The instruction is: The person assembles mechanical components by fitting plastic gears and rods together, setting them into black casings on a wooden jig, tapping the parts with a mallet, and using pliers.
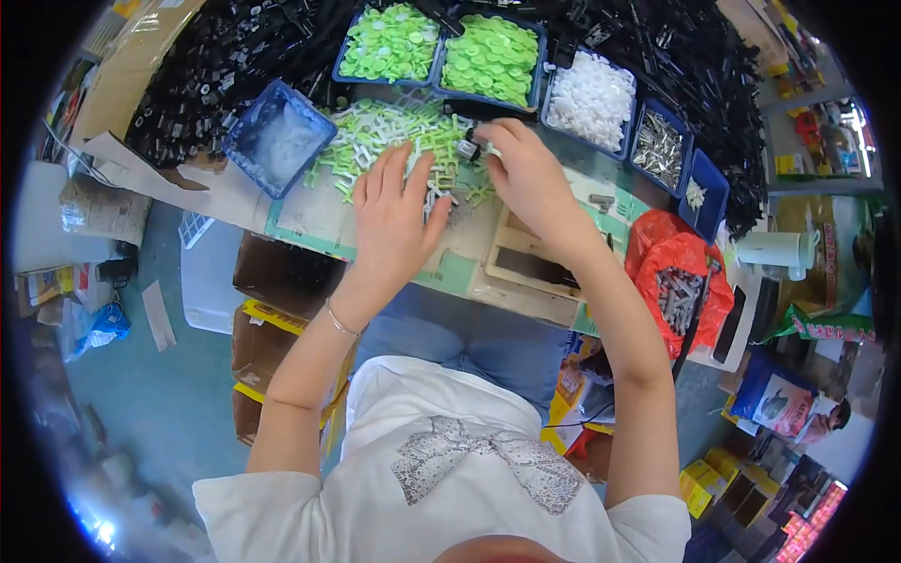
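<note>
A loose pile of small green and white forked plastic pieces (361,141) covers the middle of the worktable. Over the near side of this pile lies my left hand (396,211), palm down, fingers stretched and apart, with nothing visible in it. My right hand (530,178) is at the pile's right edge. Its thumb and fingers are bent together at a small black and white plastic part (467,147), which sticks out to the left of the fingertips. Some of the grip is hidden behind the fingers.
Blue trays hold green discs (490,61), green pieces (389,42), white parts (591,98) and metal pins (659,150). A blue bin (280,139) stands left. Black parts (225,80) are heaped behind. At right sits a red bag (657,239) of grey pieces.
</note>
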`<state>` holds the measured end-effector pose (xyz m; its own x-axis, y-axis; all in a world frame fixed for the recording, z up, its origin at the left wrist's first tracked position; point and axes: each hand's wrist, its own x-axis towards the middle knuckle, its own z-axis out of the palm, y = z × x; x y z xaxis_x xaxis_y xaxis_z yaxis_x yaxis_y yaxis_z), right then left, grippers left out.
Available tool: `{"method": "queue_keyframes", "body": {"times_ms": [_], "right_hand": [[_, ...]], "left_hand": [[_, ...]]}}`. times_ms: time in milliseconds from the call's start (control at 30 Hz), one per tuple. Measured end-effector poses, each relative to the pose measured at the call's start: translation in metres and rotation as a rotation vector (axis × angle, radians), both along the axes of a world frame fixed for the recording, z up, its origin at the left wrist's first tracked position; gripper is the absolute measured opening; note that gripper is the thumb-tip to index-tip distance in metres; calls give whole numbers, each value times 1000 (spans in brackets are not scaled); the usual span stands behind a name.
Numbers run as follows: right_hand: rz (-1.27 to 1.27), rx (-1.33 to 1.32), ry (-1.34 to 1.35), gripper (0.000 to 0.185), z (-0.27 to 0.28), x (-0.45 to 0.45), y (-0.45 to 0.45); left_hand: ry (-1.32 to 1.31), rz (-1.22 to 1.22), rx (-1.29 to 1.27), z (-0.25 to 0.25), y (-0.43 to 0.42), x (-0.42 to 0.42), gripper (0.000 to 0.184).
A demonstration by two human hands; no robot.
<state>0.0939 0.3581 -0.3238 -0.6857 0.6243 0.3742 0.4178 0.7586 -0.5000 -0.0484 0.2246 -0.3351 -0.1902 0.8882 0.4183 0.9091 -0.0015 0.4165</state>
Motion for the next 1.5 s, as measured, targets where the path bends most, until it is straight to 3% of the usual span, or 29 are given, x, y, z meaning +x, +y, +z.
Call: {"method": "queue_keyframes", "body": {"times_ms": [67, 133, 200, 500, 667, 800, 867, 900, 1033, 1100, 1133, 1200, 1333, 1400, 1433, 1500], "right_hand": [[14, 58, 37, 26, -7, -10, 4], [63, -113, -85, 26, -9, -14, 7], [94, -99, -120, 26, -8, -12, 4], [93, 113, -174, 31, -4, -12, -17], [-48, -618, 139, 25, -3, -5, -6], [-78, -620, 55, 19, -5, -10, 4], [40, -270, 91, 14, -20, -17, 6], [40, -242, -26, 11, -22, -19, 4], [64, -280, -39, 12, -14, -24, -3], [94, -555, 56, 13, -8, -22, -7], [96, -555, 56, 13, -9, -21, -6], [36, -295, -12, 18, -11, -17, -5], [-118, -269, -37, 30, -6, -19, -1], [-206, -210, -325, 40, -5, -24, 8], [-206, -211, -326, 40, -4, -29, 9], [-247, -239, -437, 42, 0, -40, 12]], "left_hand": [[60, 37, -45, -4, 5, -4, 56], [111, 78, -90, -11, 7, -6, 60], [88, 49, -191, -20, 8, -8, 66], [69, 32, -157, -12, 9, -7, 58], [45, 41, -35, -17, 49, -22, 57], [186, 198, 24, -27, 83, -31, 51], [174, 244, 7, -29, 92, -31, 48], [174, 243, 7, -30, 94, -30, 48], [188, 194, -62, -27, 92, -30, 46], [170, 154, -60, -27, 86, -29, 46], [155, 146, -32, -28, 82, -27, 45], [140, 135, -5, -29, 73, -25, 45], [95, 64, -52, -25, 59, -22, 47], [-45, 78, -2, -23, 60, -22, 51], [-45, 78, -3, -23, 62, -23, 51], [163, 160, 37, -22, 74, -28, 52]]}}
